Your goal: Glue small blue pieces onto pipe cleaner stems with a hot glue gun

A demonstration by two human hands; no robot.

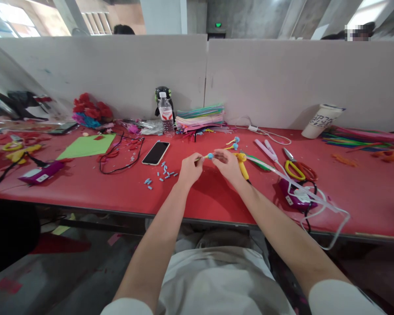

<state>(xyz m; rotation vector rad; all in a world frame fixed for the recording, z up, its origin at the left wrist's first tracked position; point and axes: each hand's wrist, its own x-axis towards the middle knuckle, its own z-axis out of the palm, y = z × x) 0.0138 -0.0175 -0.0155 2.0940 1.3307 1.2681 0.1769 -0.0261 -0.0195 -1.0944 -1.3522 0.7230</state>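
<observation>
Between my hands is a short yellow stem with a fluffy blue ball (pixel 210 155) at its end. The thumb and fingers of my left hand (pixel 191 169) pinch the stem. My right hand (pixel 229 167) is curled at the ball's right side, with thumb and fingertips closed in on it; the exact contact is too small to make out. Just past my right hand lie two similar yellow stems with blue balls (pixel 235 146). A yellow glue gun (pixel 242 164) rests beside my right wrist. Small blue pieces (pixel 164 167) are scattered left of my left hand.
A phone (pixel 156 153), water bottle (pixel 166 116) and bundled pipe cleaners (pixel 200 118) lie beyond my hands. Rightward are a pink hair-iron-like tool (pixel 266 151), yellow-handled scissors (pixel 294 169), a purple power strip (pixel 293 197) with cables and a tilted paper cup (pixel 321 121). Green paper (pixel 87 145) lies left.
</observation>
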